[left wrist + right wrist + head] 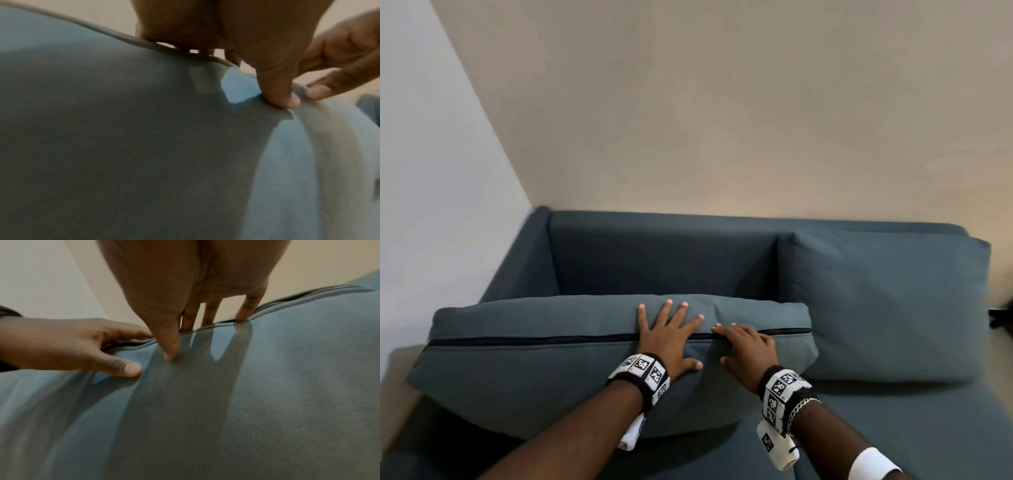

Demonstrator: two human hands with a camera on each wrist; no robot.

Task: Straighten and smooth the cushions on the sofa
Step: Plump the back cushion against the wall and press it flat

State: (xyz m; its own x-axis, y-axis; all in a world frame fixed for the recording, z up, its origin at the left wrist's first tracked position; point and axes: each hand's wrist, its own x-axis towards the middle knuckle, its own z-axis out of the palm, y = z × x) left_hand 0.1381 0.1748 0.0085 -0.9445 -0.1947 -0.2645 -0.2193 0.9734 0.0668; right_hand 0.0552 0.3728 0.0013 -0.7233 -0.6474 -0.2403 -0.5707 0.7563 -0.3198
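A blue-grey back cushion (pixel 534 370) is pulled forward on the sofa seat (pixel 893 428), with its black zipper (pixel 534 341) facing up. My left hand (pixel 671 335) lies flat across the zipper edge, fingers spread. Just to its right, my right hand (pixel 746 346) rests on the same cushion with its fingertips along the zipper. In the left wrist view my thumb (pixel 281 97) presses into the cushion (pixel 123 146). The right wrist view shows my thumb (pixel 170 352) pressing the fabric (pixel 267 402) beside the zipper (pixel 308 292). A second cushion (pixel 887 308) leans upright against the backrest (pixel 661 253).
The sofa stands in a room corner, with a beige wall behind it and a pale wall on the left. Its left armrest (pixel 524 263) borders the gap behind the pulled-out cushion. A dark object (pixel 1000 317) shows at the right edge.
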